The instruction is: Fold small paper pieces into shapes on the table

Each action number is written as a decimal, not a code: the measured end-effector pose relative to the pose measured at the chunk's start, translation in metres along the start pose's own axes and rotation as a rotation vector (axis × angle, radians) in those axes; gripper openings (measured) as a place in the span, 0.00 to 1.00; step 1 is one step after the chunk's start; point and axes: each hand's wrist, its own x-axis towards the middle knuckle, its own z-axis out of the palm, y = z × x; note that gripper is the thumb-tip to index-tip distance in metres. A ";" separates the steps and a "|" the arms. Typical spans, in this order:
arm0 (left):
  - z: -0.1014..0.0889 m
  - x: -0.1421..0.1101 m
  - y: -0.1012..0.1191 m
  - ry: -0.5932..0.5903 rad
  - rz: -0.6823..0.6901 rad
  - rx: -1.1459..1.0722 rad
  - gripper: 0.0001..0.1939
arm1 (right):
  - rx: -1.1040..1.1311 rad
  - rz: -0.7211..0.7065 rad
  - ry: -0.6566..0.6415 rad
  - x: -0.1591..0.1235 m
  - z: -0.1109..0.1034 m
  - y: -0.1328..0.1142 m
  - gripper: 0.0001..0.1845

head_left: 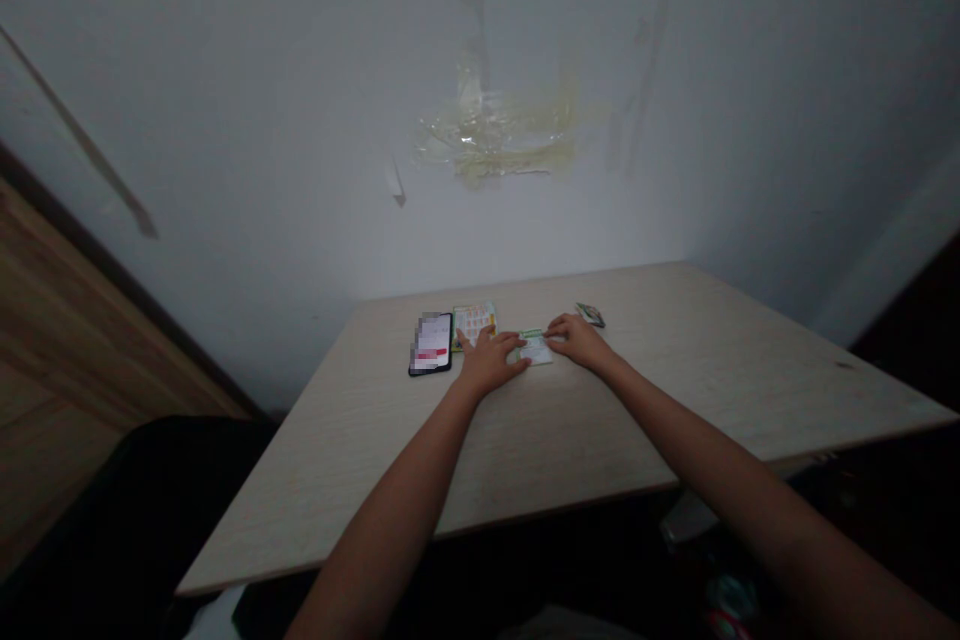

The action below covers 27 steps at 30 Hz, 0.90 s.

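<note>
A small, pale printed paper leaflet (536, 351) with green lettering lies on the table between my two hands. My left hand (489, 358) grips its left edge with thumb and forefinger, while its other fingers spread over the corner of a colourful printed sheet (474, 318). On the opposite edge, the fingers of my right hand (577, 338) are bent and close together against the leaflet. Whether the leaflet has several layers is too small to tell. Just beyond my right hand sits a small, dark picture card or packet (590, 314).
A phone (431, 344) with a lit screen lies left of the printed sheet. The pale wooden table (360, 450) meets a wall (300, 170) with peeling tape (510, 145). A dark object (142, 500) stands beyond the table's left edge.
</note>
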 end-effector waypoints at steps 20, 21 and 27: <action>0.000 -0.001 -0.002 0.005 0.022 0.016 0.23 | 0.095 -0.073 -0.080 -0.009 -0.004 0.010 0.17; 0.000 -0.001 -0.002 0.003 0.019 0.017 0.24 | 0.102 -0.077 -0.087 -0.010 -0.004 0.011 0.18; 0.003 0.000 -0.003 0.011 0.017 0.017 0.24 | 0.117 -0.083 -0.126 -0.011 -0.008 0.013 0.22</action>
